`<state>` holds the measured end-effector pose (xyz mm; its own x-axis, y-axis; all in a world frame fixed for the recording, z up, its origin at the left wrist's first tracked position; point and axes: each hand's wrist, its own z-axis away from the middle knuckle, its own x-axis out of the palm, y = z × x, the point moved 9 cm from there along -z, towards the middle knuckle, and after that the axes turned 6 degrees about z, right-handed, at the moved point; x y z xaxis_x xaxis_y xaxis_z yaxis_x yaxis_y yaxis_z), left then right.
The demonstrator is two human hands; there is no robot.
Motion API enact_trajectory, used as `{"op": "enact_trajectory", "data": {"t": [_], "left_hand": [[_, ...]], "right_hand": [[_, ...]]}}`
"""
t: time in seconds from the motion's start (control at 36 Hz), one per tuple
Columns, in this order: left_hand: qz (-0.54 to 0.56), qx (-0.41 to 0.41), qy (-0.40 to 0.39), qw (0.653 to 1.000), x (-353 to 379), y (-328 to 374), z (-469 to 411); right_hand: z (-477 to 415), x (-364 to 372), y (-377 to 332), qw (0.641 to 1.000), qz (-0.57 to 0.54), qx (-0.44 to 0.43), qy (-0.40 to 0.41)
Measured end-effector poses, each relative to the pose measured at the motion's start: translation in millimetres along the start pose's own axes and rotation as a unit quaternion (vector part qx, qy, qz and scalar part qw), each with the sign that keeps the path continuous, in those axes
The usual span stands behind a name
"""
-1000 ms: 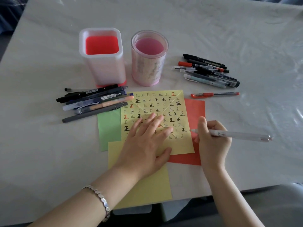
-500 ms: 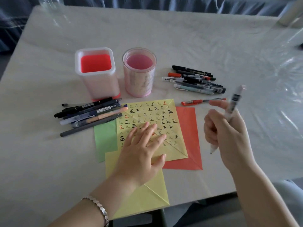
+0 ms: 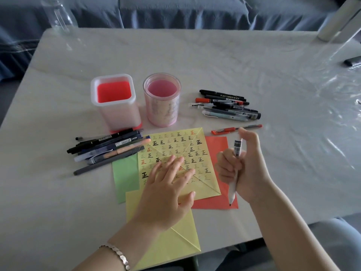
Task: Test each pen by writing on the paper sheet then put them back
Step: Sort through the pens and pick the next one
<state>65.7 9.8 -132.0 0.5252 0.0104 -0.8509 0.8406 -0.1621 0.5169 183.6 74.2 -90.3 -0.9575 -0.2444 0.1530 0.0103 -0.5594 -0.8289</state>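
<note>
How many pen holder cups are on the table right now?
2. The square white plastic holder with a red base stands behind the left pile of pens; the round pink translucent holder stands just to its right, behind the yellow paper sheet covered in written marks. Both look empty.

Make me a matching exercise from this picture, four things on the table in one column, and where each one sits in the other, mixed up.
Things:
1. square pen holder
2. lone red pen
3. green paper sheet
4. white pen

Places:
A. gripped in the right hand, tip down
B. partly under the written-on yellow sheet, left of it
C. left of the round pink holder
D. lying alone, just beyond the orange sheet

Pairs: 1-C, 2-D, 3-B, 4-A
</note>
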Motion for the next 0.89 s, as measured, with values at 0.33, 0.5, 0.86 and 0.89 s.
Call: {"op": "enact_trajectory", "data": {"t": [0.33,0.5,0.86,0.89], "left_hand": [[0.011,0.012,0.031,0.999,-3.4,0.6,-0.7],[0.064,0.049,0.101,0.992,-40.4,10.3,-3.5],[-0.144,0.200,0.106,0.963,-82.9,21.4,-13.7],[-0.131,0.169,0.115,0.970,-88.1,12.1,-14.4]], "right_hand": [[-0.5,3.5,14.7,0.998,-0.007,0.055,0.014],[3.9,8.9,4.5,0.950,0.309,-0.046,0.013],[31.8,57.0,-52.0,0.800,0.502,-0.324,0.053],[34.5,56.5,-58.0,0.766,0.523,-0.366,0.081]]}}
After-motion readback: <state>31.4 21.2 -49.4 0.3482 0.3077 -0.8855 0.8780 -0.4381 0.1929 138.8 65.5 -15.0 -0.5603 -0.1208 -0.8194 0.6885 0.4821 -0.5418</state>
